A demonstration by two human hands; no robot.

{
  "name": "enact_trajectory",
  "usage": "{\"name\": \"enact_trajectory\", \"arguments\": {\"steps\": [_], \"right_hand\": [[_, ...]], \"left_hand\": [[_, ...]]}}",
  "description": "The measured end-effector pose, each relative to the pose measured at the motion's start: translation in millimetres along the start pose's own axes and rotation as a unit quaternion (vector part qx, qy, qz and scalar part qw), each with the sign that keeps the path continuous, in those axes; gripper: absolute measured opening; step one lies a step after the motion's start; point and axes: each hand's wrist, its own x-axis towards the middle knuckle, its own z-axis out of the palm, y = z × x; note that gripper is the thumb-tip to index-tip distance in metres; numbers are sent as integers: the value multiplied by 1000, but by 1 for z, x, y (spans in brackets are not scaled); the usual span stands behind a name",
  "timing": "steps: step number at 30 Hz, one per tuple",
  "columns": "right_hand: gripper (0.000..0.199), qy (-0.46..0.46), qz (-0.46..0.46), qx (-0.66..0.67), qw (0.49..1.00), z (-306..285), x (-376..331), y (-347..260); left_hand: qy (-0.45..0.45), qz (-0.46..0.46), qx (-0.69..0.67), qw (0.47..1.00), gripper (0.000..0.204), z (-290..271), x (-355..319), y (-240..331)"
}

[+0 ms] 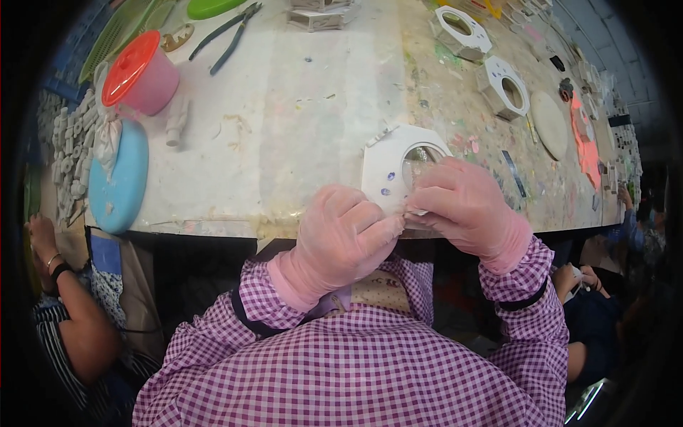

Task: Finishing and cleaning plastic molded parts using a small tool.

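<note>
Both pink-gloved hands, left hand (pixel 341 238) and right hand (pixel 462 210), are pinched on the white octagonal plaster frame (pixel 388 160), held just beyond them; the right is nearer.

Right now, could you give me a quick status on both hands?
Left hand and right hand gloved, pinching at white octagonal frame on table edge. Nothing in the way.

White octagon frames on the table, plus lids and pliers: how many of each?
White octagonal frames: 3 (held one)
Round lids or discs: 3 (orange-red, blue, green)
Pliers: 1
Total: 7
</note>
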Motion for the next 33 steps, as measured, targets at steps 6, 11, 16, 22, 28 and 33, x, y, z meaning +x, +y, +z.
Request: {"name": "enact_trajectory", "arguments": {"steps": [6, 11, 16, 22, 28, 33], "right_hand": [[20, -52, 3, -43, 998, 4, -6, 0], [25, 16, 7, -22, 1000, 1, -6, 8], [24, 9, 15, -38, 999, 2, -12, 5], [22, 15, 45, -14, 999, -1, -19, 12], [23, 99, 240, 35, 965, 0, -28, -16], [23, 84, 338, 29, 937, 17, -22, -38]], "left_hand": [[9, -1, -15, 1000, 36, 2, -1, 0], [15, 3, -21, 1000, 37, 2, 1, -1], [25, 3, -17, 1000, 37, 3, 1, -1], [20, 8, -29, 999, 38, 2, 3, -1], [21, -6, -19, 1000, 39, 2, 1, 1], [45, -13, -30, 998, 35, 4, 2, 2]]}}
